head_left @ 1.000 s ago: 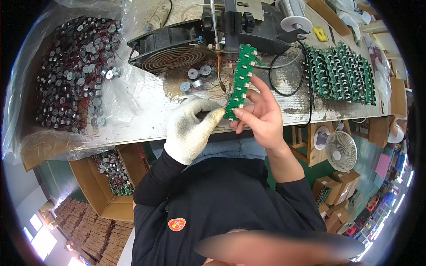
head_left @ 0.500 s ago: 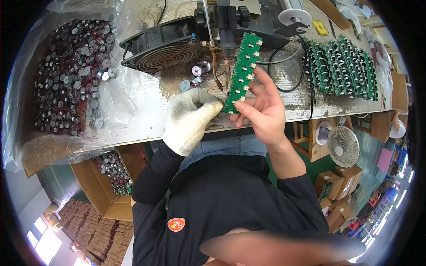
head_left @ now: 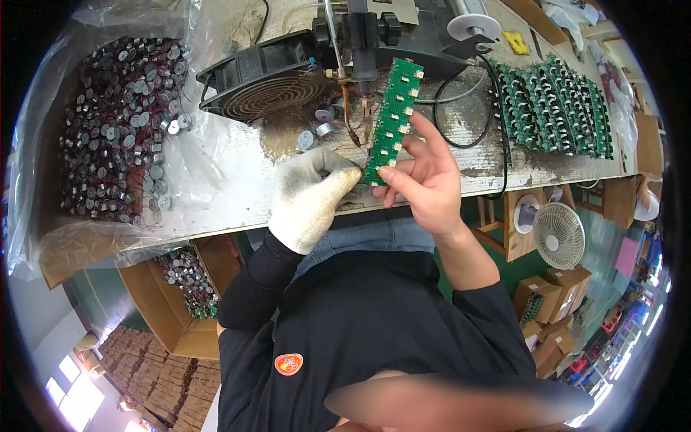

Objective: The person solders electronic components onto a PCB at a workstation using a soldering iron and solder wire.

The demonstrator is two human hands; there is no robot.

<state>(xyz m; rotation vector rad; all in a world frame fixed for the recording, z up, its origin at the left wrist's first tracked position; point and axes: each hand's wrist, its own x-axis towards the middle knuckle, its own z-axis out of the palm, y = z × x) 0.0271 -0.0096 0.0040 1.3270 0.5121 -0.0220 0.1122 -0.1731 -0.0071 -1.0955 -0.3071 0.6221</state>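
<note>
My right hand (head_left: 426,180) grips a long green circuit board (head_left: 394,119) by its near end, thumb on the face, fingers behind. The board stands tilted, with a row of small white connectors along its right side. My left hand (head_left: 311,191), in a whitish work glove, is closed in a pinch at the board's near left edge; whatever lies between its fingertips is hidden. Beside the board is a soldering fixture (head_left: 367,75) with a thin bent metal tube (head_left: 348,119) pointing down close to the pinch. Small round metal motors (head_left: 306,140) with thin red wires lie just beyond the glove.
At left, a plastic-lined box (head_left: 54,259) holds a heap of similar motors. A black fan (head_left: 270,86) stands behind my left hand. Rows of green boards (head_left: 554,111) lie at right, past a black cable (head_left: 497,93). A solder spool (head_left: 473,29) and yellow sponge (head_left: 516,42) sit farther back.
The board's far end has dipped slightly nearer to me. Both hands keep nearly the same grip and place. The loose motors beyond the glove have shifted a little.
</note>
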